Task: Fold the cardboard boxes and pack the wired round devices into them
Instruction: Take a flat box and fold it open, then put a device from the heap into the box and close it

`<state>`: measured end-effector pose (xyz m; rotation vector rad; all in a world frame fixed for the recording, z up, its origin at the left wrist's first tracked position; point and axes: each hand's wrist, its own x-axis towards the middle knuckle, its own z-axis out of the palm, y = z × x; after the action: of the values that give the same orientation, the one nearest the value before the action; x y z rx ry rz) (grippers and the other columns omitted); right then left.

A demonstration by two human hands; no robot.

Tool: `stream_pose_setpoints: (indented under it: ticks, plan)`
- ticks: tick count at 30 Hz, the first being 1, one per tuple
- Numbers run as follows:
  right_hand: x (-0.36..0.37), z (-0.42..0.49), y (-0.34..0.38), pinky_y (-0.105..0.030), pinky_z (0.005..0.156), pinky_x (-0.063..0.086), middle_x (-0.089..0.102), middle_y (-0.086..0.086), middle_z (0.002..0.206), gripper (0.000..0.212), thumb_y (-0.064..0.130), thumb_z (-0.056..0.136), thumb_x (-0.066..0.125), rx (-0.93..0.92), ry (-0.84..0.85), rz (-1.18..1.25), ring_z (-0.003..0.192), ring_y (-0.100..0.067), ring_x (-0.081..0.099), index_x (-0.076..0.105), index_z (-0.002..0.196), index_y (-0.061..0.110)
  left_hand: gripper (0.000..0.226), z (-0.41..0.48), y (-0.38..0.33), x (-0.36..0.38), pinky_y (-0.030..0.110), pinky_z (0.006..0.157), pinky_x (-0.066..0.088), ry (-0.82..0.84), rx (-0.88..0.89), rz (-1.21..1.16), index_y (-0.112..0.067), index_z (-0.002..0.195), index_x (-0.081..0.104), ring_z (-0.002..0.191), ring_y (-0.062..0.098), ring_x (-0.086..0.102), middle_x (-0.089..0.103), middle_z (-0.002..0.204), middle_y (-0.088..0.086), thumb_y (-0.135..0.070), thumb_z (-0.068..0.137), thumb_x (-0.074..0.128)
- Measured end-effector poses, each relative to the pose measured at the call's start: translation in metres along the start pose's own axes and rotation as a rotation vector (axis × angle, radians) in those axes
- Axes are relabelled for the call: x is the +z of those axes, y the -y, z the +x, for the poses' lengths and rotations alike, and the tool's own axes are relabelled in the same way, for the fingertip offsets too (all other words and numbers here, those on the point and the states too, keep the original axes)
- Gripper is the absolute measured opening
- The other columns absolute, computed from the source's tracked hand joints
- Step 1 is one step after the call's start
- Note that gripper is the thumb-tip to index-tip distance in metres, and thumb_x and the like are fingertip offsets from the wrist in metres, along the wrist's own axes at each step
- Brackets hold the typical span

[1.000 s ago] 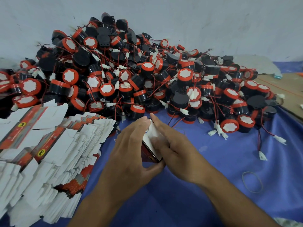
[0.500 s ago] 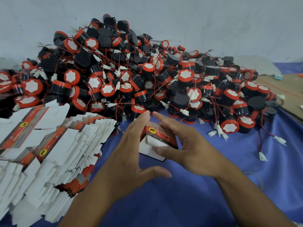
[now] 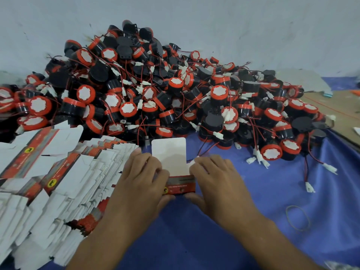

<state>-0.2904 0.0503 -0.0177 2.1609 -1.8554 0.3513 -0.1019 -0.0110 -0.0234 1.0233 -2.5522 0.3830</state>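
Observation:
A small red cardboard box (image 3: 180, 185) sits between my two hands on the blue cloth, its white lid flap (image 3: 169, 154) standing up towards the pile. My left hand (image 3: 140, 182) grips the box's left side and my right hand (image 3: 216, 180) grips its right side, thumbs under the near edge. Behind it lies a big heap of round black-and-red devices (image 3: 175, 90) with red wires and white plugs. Whether a device is inside the box is hidden.
A fanned stack of flat unfolded boxes (image 3: 58, 182) covers the left side. A rubber band (image 3: 297, 217) lies on the blue cloth (image 3: 253, 240) at the right. Loose white plugs (image 3: 309, 187) trail from the heap. A brown board (image 3: 339, 108) lies at the far right, a grey wall behind.
The box has turned from lying tilted between my hands to upright with its red side facing me. The white flap now stands up, and both hands have closed on its sides.

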Motion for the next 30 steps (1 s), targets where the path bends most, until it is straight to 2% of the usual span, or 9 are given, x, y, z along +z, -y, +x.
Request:
stream_pose_setpoints:
  ticks: [3, 6, 9, 13, 16, 18, 21, 24, 30]
  plan:
    - [0.005, -0.004, 0.012, -0.034, 0.057, 0.045, 0.066, -0.003, 0.063, 0.052, 0.042, 0.053, 0.094, 0.062, 0.039, -0.015, 0.065, -0.029, 0.060, 0.068, 0.087, 0.012, 0.049, -0.004, -0.005, -0.001, 0.041, 0.072, 0.051, 0.031, -0.061, -0.035, -0.009, 0.083, 0.065, 0.087, 0.032, 0.055, 0.060, 0.091, 0.012, -0.043, 0.056, 0.087]
    - [0.009, -0.005, 0.011, -0.028, 0.055, 0.031, 0.062, -0.005, 0.061, 0.047, 0.040, 0.062, 0.090, 0.014, 0.051, 0.061, 0.064, -0.028, 0.060, 0.064, 0.084, 0.009, 0.036, -0.010, 0.001, 0.003, 0.020, 0.060, 0.042, 0.025, -0.225, -0.389, -0.014, 0.083, 0.059, 0.073, 0.012, 0.051, 0.051, 0.096, 0.001, -0.034, 0.066, 0.084]
    - [0.008, -0.003, -0.001, -0.033, 0.060, 0.027, 0.054, -0.002, 0.074, 0.042, 0.055, 0.096, 0.053, 0.002, 0.105, 0.255, 0.073, -0.025, 0.052, 0.053, 0.090, 0.014, 0.029, -0.017, 0.009, 0.011, 0.012, 0.057, 0.036, 0.077, -0.370, -0.660, -0.033, 0.086, 0.050, 0.074, 0.003, 0.055, 0.048, 0.093, -0.017, -0.042, 0.075, 0.075]
    - [0.004, 0.014, -0.020, -0.037, 0.053, 0.040, 0.056, 0.001, 0.065, 0.048, 0.068, 0.095, 0.025, 0.076, 0.195, 0.492, 0.059, -0.019, 0.050, 0.042, 0.089, 0.024, 0.036, -0.020, 0.014, 0.018, 0.016, 0.049, 0.037, 0.107, -0.419, -0.777, -0.031, 0.087, 0.047, 0.057, 0.004, 0.050, 0.055, 0.072, -0.013, -0.051, 0.072, 0.072]
    - [0.009, 0.052, -0.058, -0.033, 0.047, 0.035, 0.056, 0.001, 0.059, 0.040, 0.060, 0.094, 0.043, 0.294, -0.028, 0.501, 0.053, -0.018, 0.052, 0.044, 0.094, 0.020, 0.045, -0.021, 0.015, 0.021, 0.012, 0.054, 0.038, 0.105, -0.471, -0.783, -0.044, 0.098, 0.045, 0.070, -0.003, 0.052, 0.052, 0.083, -0.018, -0.058, 0.066, 0.073]
    - [0.013, 0.083, -0.083, -0.036, 0.055, 0.044, 0.065, -0.009, 0.081, 0.037, 0.048, 0.095, 0.057, 0.377, -0.151, 0.360, 0.069, -0.029, 0.060, 0.048, 0.102, 0.013, 0.054, -0.023, 0.013, 0.023, 0.010, 0.068, 0.038, 0.104, -0.471, -0.781, -0.054, 0.104, 0.041, 0.092, -0.008, 0.048, 0.042, 0.103, -0.025, -0.063, 0.061, 0.072]
    - [0.023, 0.124, -0.100, -0.039, 0.068, 0.041, 0.053, -0.020, 0.121, 0.058, 0.057, 0.092, 0.058, 0.512, -0.008, 0.081, 0.100, -0.042, 0.061, 0.047, 0.123, 0.009, 0.063, -0.023, 0.011, 0.023, 0.005, 0.077, 0.031, 0.087, -0.457, -0.771, -0.057, 0.110, 0.038, 0.098, -0.011, 0.036, 0.027, 0.110, -0.037, -0.066, 0.057, 0.071]
    - [0.030, 0.144, -0.101, -0.043, 0.072, 0.044, 0.046, -0.021, 0.128, 0.061, 0.057, 0.090, 0.061, 0.581, 0.109, -0.075, 0.107, -0.044, 0.059, 0.047, 0.130, 0.012, 0.065, -0.022, 0.012, 0.023, 0.002, 0.080, 0.030, 0.077, -0.406, -0.759, -0.053, 0.113, 0.037, 0.105, -0.006, 0.033, 0.027, 0.113, -0.040, -0.058, 0.062, 0.075]
    - [0.004, 0.135, -0.104, -0.039, 0.074, 0.054, 0.064, -0.019, 0.106, 0.051, 0.047, 0.083, 0.074, 0.626, 0.080, 0.397, 0.087, -0.035, 0.063, 0.050, 0.113, 0.013, 0.068, -0.022, 0.013, 0.027, -0.005, 0.078, 0.029, 0.098, -0.369, -0.824, -0.048, 0.125, 0.036, 0.106, -0.024, 0.034, 0.039, 0.124, -0.035, -0.061, 0.067, 0.070]
